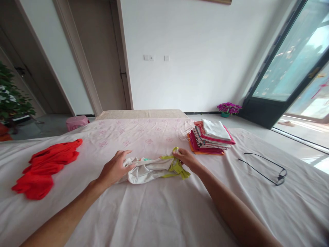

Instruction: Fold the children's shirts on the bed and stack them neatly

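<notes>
Pinching the yellow-green fabric trim (177,168) at the 3 o'clock end of a crumpled white cloth garment (146,175), the right hand (185,157) is closed on it; the left hand (117,168) curves round the 9 o'clock end, thumb and fingers apart, its hidden fingertips perhaps touching; the garment lies on a pale pink, flower-printed cloth cover (144,212); from it, a rumpled bright red cloth (51,157) lies at 9 o'clock, a multicoloured stack of folded fabric (209,139) at 2, black-framed eyeglasses (280,178) at 3.

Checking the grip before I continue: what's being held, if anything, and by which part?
The right hand pinches the white cloth by its yellow-green trim. The left hand is open at the opposite end, with no clear grip.
</notes>
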Motion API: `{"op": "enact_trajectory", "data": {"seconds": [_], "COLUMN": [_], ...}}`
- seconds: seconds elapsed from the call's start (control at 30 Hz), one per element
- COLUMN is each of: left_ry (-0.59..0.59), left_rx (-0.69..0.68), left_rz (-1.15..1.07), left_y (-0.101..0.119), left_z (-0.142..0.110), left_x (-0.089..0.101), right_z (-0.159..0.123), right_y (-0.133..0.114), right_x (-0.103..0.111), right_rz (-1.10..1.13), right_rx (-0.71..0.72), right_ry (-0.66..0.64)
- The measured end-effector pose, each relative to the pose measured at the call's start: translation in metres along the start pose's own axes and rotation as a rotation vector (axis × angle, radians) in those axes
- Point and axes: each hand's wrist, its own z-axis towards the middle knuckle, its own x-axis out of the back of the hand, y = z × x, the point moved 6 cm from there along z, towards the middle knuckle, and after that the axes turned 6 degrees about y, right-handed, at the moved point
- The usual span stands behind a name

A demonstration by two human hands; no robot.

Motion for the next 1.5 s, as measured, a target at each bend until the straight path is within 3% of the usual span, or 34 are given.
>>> {"op": "enact_trajectory", "data": {"seconds": [0.1, 0.17, 0.23, 0.43, 0.63, 0.8, 0.93, 1.0, 1.17, 1.3, 1.4, 1.5], "left_ry": [-0.063, -0.119, -0.121, -0.018, 0.014, -0.12, -0.281, -0.324, -0.232, -0.096, -0.066, -0.146], "left_rx": [-0.011, 0.043, 0.138, 0.523, 0.783, 0.68, 0.496, 0.469, 0.485, 0.454, 0.493, 0.603], "left_rz": [0.099, 0.052, -0.127, -0.975, -1.156, -1.173, -1.035, -0.955, -0.708, -0.574, -0.629, -0.776], "left_y": [0.007, -0.002, -0.017, -0.064, -0.093, -0.085, -0.069, -0.064, -0.069, -0.075, -0.077, -0.075], "left_z": [-0.001, 0.004, 0.01, 0.011, -0.006, -0.01, -0.005, -0.002, 0.011, 0.019, 0.02, 0.015], "left_x": [-0.014, -0.02, -0.018, 0.006, -0.003, -0.007, 0.0, -0.003, -0.019, -0.02, -0.014, -0.012], "right_z": [-0.008, -0.01, -0.009, 0.003, 0.002, -0.001, -0.002, -0.002, -0.002, 0.0, 0.003, 0.005], "right_y": [-0.015, -0.02, -0.02, -0.013, -0.019, -0.021, -0.02, -0.019, -0.018, -0.014, -0.011, -0.01], "right_x": [-0.002, 0.004, 0.015, 0.043, 0.038, 0.032, 0.029, 0.027, 0.024, 0.031, 0.038, 0.038], "right_rz": [0.079, 0.08, 0.092, 0.099, 0.271, 0.285, 0.286, 0.282, 0.272, 0.276, 0.302, 0.314], "right_rx": [0.081, 0.091, 0.079, 0.075, 0.058, 0.036, 0.049, 0.036, 0.03, 0.051, 0.063, 0.077], "right_ry": [-0.143, -0.155, -0.09, 0.051, 0.131, 0.152, 0.116, 0.083, 0.053, 0.148, 0.234, 0.248]}}
